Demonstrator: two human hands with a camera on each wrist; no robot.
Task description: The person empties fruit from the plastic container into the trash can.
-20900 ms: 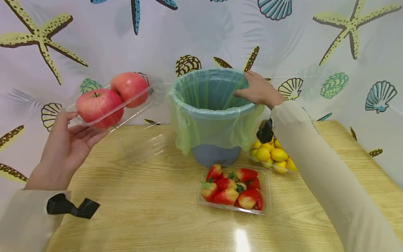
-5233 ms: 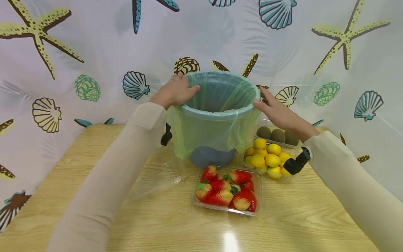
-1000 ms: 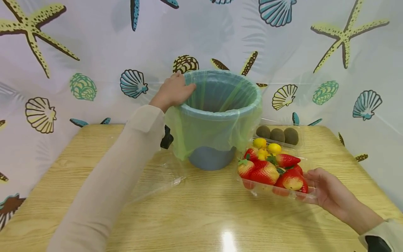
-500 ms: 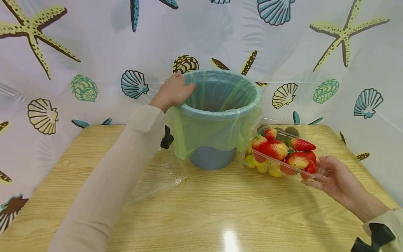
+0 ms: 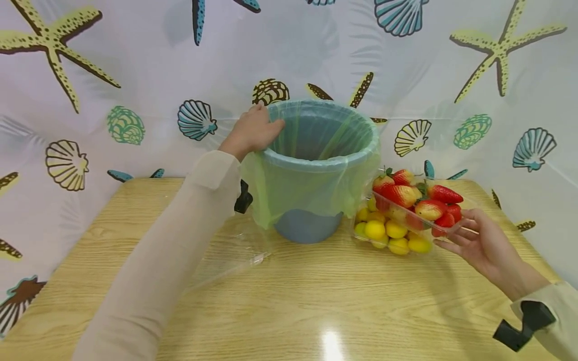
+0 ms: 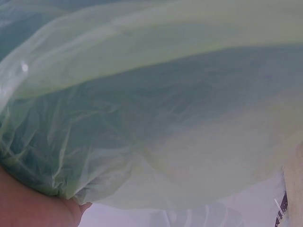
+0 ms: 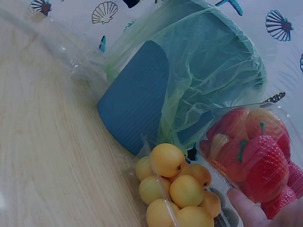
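Note:
In the head view, my left hand [image 5: 255,131] grips the left rim of a blue trash bin [image 5: 309,225] lined with a thin yellow-green bag [image 5: 311,188]. The left wrist view is mostly filled by the bag [image 6: 180,123], the hand low in the corner. On the right, my right hand [image 5: 489,253] holds a clear plastic tray of strawberries [image 5: 431,209] by its right end, tilted and raised. Below and partly behind it sits a clear tray of yellow lemon-like fruit [image 5: 397,245]. The right wrist view shows the strawberries [image 7: 265,165] beside the yellow fruit [image 7: 187,191].
An empty clear plastic container [image 5: 235,250] lies on the wooden table [image 5: 289,311] left of the bin. A fabric backdrop [image 5: 180,55] with starfish and shells hangs close behind. The kiwi tray seen earlier is hidden behind the strawberries in the head view.
My right hand has left the bin's rim, picked up the strawberry tray from the front and carried it back and right, over the yellow fruit. The left hand has stayed on the rim.

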